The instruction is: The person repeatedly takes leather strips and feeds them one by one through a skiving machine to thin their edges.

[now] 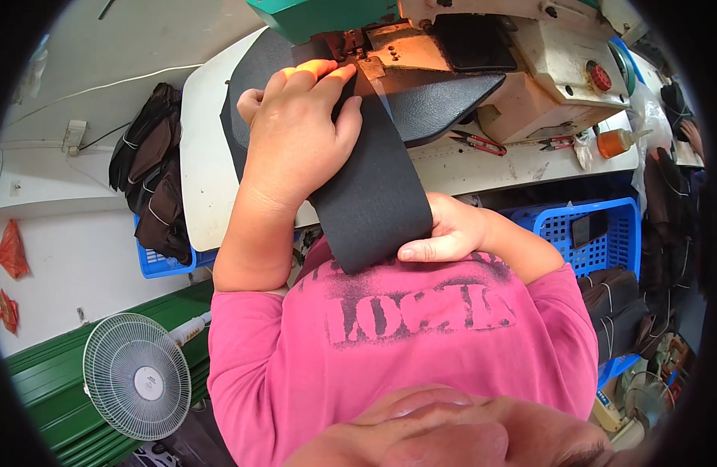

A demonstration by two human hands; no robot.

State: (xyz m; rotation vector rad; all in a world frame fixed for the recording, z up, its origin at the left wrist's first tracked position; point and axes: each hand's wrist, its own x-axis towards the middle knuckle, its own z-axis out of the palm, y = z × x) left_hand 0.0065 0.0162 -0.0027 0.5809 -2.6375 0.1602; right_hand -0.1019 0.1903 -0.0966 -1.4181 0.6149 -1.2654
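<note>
A wide black strip of leather-like sheet runs from a sewing machine down toward my chest, its near end curled over. My left hand lies on the black material just in front of the lit needle area, fingers stretched and slightly apart. Near my chest, my right hand grips the strip's right edge, thumb showing on this side and the other fingers hidden behind it. Beneath and beside the strip, a larger dark panel covers the left of the table, and a glossy black piece extends right.
Red-handled thread snips and an orange oil bottle rest on the white table. A phone lies in the right blue basket. Dark bundled pieces hang at left, above a white fan.
</note>
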